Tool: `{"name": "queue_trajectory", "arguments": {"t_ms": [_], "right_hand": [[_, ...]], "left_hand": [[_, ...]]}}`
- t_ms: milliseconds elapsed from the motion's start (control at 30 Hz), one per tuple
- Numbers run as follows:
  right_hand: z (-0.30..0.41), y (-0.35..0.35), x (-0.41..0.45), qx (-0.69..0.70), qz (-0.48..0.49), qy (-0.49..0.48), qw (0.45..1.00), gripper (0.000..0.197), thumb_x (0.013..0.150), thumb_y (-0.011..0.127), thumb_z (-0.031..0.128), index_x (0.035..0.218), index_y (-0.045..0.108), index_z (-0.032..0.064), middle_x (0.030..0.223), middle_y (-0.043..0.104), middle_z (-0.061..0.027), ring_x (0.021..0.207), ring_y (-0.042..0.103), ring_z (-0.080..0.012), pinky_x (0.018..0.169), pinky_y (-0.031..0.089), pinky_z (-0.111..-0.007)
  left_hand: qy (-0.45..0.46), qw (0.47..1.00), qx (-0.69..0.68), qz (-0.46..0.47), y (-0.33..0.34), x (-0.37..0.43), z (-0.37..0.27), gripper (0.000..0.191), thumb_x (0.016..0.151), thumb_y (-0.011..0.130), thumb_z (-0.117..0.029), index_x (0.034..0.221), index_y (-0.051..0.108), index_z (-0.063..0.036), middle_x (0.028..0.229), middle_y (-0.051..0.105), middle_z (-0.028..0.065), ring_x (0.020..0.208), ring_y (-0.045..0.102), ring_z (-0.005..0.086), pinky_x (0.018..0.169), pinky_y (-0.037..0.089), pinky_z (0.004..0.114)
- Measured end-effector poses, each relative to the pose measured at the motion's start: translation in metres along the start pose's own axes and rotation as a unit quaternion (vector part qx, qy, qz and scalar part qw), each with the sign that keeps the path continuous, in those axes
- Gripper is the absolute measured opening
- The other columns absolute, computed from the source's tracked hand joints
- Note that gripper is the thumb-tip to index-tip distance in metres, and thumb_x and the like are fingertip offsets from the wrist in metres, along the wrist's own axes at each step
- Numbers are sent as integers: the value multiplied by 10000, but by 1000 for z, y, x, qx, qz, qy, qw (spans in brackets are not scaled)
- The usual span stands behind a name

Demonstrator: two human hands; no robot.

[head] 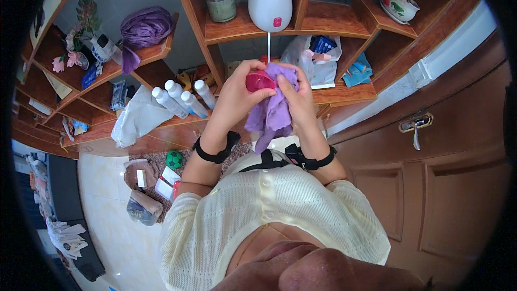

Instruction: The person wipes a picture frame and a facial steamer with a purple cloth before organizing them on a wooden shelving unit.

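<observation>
My left hand (238,93) holds a small translucent pink cup (259,82) by its rim, with the thumb on the near side. A purple cloth (271,115) is gripped by my right hand (298,96) and touches the cup's right side, its loose end hanging down. Just beyond both hands, a white and pink appliance (270,6), with a white cord (269,44) running down from it, stands on a wooden shelf.
Spray cans (169,103) and a white plastic bag (139,119) are on the ledge at left. A glass jar (221,6) stands beside the appliance. A filled plastic bag (313,62) lies beyond my right hand. A wooden door (404,194) is at right.
</observation>
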State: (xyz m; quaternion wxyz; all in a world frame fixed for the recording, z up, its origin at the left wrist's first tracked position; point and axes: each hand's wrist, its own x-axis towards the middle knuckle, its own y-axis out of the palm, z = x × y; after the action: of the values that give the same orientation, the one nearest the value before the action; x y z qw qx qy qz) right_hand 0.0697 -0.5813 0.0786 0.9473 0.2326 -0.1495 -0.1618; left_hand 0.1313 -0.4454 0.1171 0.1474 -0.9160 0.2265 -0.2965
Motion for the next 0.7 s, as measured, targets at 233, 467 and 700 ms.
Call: {"name": "queue_trajectory", "arguments": {"t_ms": [233,467,700], "right_hand": [[11,-8,-11,-110,-68,-120,984,308,861,662,113,1142,561,38,1060,599,-63,966,568,-131,856,459,-275],[39,-43,-5,-223,102,-145,959,252,822,674,62,1063,606,32,1060,623,-76,969,578,-151,865,453,-292],[64,-77,-5,-93,117,-61,987,254,826,686,109,1050,606,18,1035,632,-57,951,575,-122,854,440,-259]], "left_hand": [[-52,995,8,85,3,9,2,387,745,629,73,1103,527,-33,945,654,109,871,662,199,718,518,304],[-11,997,44,-63,-4,56,-5,365,764,500,145,1088,522,-22,947,656,108,874,660,198,723,523,304],[20,988,-114,-105,-19,141,-9,196,911,568,-75,1089,610,-5,956,639,25,792,583,78,681,459,206]]}}
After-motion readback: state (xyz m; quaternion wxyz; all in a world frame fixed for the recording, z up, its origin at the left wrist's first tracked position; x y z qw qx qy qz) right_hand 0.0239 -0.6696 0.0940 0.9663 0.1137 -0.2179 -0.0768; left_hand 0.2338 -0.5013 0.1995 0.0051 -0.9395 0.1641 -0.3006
